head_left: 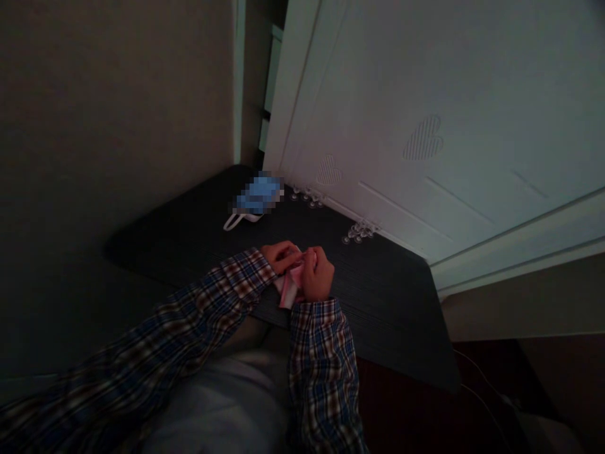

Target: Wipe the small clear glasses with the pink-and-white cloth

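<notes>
Near the front edge of a dark table, both hands are closed on a small, limp pink-and-white piece (289, 292), which could be a packet or folded cloth; I cannot tell which. My left hand (280, 255) pinches its upper left side. My right hand (319, 275) is curled round its upper right side, thumb on top. The lower end hangs out between the hands, close over the tabletop. The fingers hide its upper part, and the dim light blurs its details.
The dark table (392, 315) stands against a white panel (368, 126) with heart reliefs. Two clusters of small clear plastic pieces, one nearer (362, 231) and one farther (307, 197), lie along it. A blurred blue object (259, 193) with a pale loop lies at the back left.
</notes>
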{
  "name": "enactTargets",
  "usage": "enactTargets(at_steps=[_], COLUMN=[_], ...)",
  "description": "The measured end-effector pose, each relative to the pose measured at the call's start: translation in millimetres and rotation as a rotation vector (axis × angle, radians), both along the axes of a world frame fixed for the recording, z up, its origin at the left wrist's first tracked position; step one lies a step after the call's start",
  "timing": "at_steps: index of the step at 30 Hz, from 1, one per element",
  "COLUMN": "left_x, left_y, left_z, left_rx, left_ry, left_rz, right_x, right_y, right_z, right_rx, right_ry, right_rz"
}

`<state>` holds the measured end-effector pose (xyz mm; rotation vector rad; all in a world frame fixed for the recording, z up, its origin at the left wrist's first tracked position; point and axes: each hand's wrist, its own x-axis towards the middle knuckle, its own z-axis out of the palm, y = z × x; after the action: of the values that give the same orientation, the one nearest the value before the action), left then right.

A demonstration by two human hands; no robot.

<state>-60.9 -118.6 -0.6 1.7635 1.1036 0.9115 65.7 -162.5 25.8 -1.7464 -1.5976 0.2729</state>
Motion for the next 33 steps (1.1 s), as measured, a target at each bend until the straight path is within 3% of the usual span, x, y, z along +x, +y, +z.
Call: enactTargets(at_steps=[33], left_x=[0.8], left_y=[0.3], left_z=[1.6], left_rx=[-0.064], left_ry=[-0.02], left_rz=[-0.003], right_x=[1.6], right_y=[2.5], right_z=[-0.3], right_rx=[-0.008], right_ry=[-0.036], right_rz=[-0.002])
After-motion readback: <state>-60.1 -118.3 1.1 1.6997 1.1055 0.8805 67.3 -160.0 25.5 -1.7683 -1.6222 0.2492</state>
